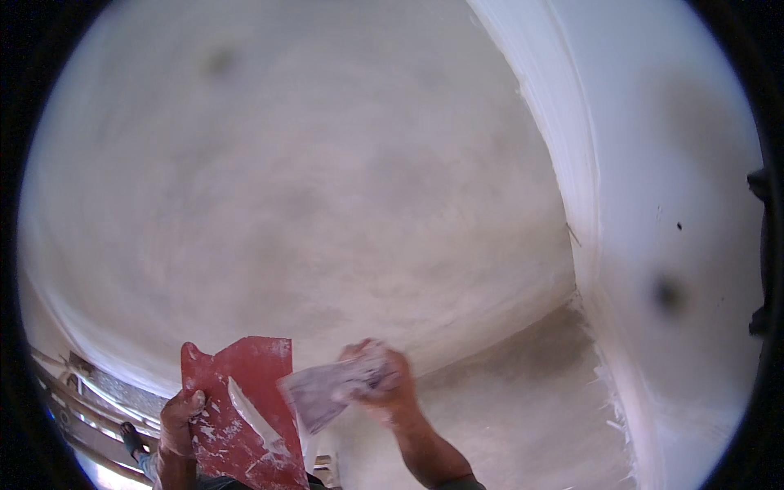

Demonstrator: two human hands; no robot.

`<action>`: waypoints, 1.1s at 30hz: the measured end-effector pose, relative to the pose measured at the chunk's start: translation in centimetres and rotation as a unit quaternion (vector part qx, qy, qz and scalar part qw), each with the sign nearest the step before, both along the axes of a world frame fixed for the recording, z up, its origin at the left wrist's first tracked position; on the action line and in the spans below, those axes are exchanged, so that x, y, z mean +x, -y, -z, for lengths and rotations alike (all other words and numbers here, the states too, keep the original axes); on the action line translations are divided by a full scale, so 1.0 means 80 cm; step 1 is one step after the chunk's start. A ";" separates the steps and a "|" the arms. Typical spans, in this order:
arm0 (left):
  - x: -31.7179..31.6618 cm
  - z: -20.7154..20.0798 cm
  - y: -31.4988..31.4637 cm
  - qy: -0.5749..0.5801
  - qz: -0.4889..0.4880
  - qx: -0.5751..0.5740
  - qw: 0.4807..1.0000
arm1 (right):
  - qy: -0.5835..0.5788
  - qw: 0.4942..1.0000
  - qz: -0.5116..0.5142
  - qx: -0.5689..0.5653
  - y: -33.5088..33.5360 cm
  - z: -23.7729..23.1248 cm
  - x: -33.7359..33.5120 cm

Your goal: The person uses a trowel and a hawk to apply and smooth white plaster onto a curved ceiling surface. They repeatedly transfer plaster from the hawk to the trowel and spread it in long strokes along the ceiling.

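My left hand (178, 420) grips the left edge of a flat red board (265, 367), with the thumb lying on its face. White smears cover much of the board, and a thick strip of white putty (251, 415) runs slantwise down its middle. In my right hand (388, 385) is a wide-bladed putty knife (320, 396), coated with whitish residue. Its blade reaches to the board's right edge; I cannot tell whether it touches. The fingers wrap round the knife's handle end, which is mostly hidden and slightly blurred.
A broad beige-grey plastered wall (327, 180) fills most of the view. To the right it meets a smooth white surface (645, 147) along a rough, bent edge. Poles (90, 412) and a foot in dark footwear (131, 437) show at lower left.
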State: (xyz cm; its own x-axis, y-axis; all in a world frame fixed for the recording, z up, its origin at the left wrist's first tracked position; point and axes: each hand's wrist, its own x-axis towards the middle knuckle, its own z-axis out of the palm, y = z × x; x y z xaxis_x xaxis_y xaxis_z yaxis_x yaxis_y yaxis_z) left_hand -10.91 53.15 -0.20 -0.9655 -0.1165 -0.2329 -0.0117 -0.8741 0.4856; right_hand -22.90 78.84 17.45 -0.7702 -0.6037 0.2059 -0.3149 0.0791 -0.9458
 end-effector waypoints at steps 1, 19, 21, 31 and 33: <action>-0.002 0.000 0.002 -0.009 0.001 -0.004 1.000 | 0.038 0.996 -0.001 0.079 0.004 0.020 0.002; -0.019 -0.040 0.037 0.044 0.054 -0.162 0.984 | -0.158 0.951 0.251 0.092 0.008 0.017 0.070; -0.023 -0.058 0.027 0.016 0.080 -0.164 0.983 | -0.150 0.945 0.256 0.135 0.023 0.020 0.076; -0.027 -0.064 0.020 -0.022 0.177 -0.204 0.963 | -0.190 0.949 0.165 0.192 0.050 0.019 0.059; -0.022 -0.067 0.020 -0.025 0.191 -0.196 0.962 | -0.182 0.945 0.175 0.210 0.050 0.021 0.059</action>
